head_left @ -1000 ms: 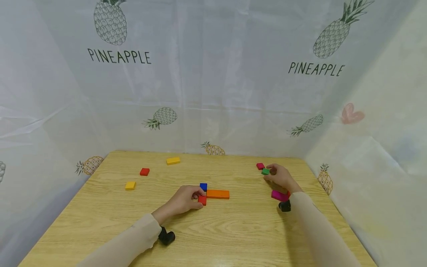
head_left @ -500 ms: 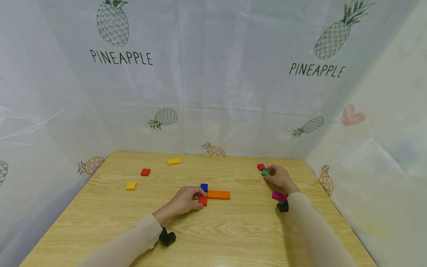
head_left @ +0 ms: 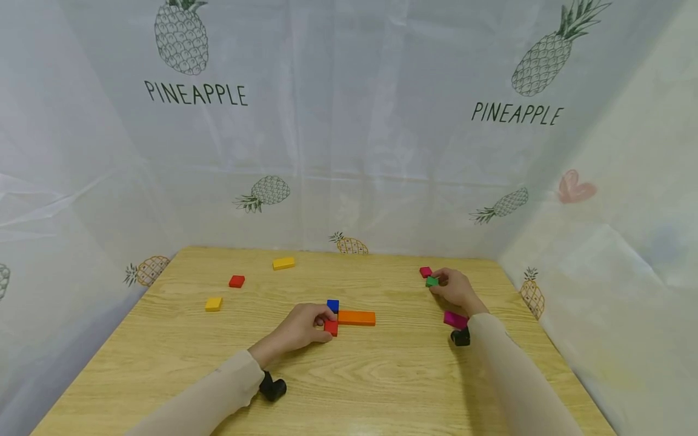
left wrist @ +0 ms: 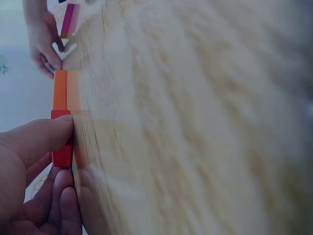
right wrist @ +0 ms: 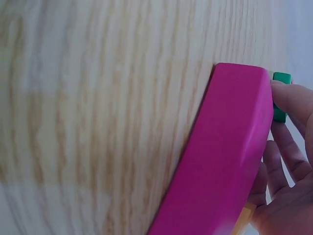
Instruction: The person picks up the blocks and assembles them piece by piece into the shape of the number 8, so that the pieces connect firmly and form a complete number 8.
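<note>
My left hand [head_left: 299,326] pinches a red block [head_left: 330,327] on the table, thumb on its near side, as the left wrist view also shows. A blue block [head_left: 332,305] lies just beyond it, partly covered by the fingers. An orange bar [head_left: 357,318] reaches rightward from beside these two. At the back right, my right hand [head_left: 455,287] pinches a small green block [head_left: 432,281] between thumb and fingers. A dark pink block [head_left: 425,272] lies just past the green one. Beneath the right wrist is a magenta bar [head_left: 455,320], large in the right wrist view.
On the left of the wooden table [head_left: 382,387] lie a red block [head_left: 237,281], a yellow block [head_left: 214,304] and a longer yellow block [head_left: 283,263]. An orange piece [right wrist: 243,219] shows beside the magenta bar. A pineapple-print sheet [head_left: 349,139] hangs behind the table.
The right hand and the green block have shifted very slightly left. The left hand stays in place on the red block.
</note>
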`<state>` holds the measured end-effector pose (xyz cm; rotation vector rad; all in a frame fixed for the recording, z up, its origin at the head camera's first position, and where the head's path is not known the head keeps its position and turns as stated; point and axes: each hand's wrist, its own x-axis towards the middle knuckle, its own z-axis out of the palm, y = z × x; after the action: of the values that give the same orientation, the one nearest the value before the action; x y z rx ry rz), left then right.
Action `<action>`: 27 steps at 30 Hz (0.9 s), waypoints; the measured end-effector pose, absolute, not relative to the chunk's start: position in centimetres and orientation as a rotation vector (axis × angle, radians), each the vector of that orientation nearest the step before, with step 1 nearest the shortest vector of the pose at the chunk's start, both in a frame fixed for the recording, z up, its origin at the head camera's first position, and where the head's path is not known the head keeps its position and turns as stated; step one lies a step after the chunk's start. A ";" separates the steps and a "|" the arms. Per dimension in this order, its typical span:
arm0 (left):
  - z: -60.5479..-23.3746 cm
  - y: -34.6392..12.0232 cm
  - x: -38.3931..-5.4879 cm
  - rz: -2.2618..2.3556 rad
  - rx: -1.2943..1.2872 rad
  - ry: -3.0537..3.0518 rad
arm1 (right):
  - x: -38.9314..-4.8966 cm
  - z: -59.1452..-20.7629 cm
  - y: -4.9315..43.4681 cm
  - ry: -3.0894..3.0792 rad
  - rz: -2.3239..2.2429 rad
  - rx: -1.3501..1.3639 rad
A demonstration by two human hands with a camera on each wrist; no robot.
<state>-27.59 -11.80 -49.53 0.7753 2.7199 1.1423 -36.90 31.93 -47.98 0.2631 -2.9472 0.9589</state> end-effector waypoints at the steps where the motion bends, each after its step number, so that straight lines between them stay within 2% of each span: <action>1: -49.6 -11.8 -27.6 1.140 0.776 2.721 | -36.9 -48.1 31.9 -2.948 0.960 0.265; 16: -49.3 -11.6 -27.4 1.149 0.781 2.723 | -35.7 -47.4 30.1 -2.920 1.102 0.349; 27: -49.1 -11.7 -27.3 1.167 0.762 2.704 | -34.9 -47.2 27.9 -2.869 1.078 0.552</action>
<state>-27.30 -11.72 -49.12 0.7620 2.7036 1.1670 -34.87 27.94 -47.21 0.5524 -2.8692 1.0776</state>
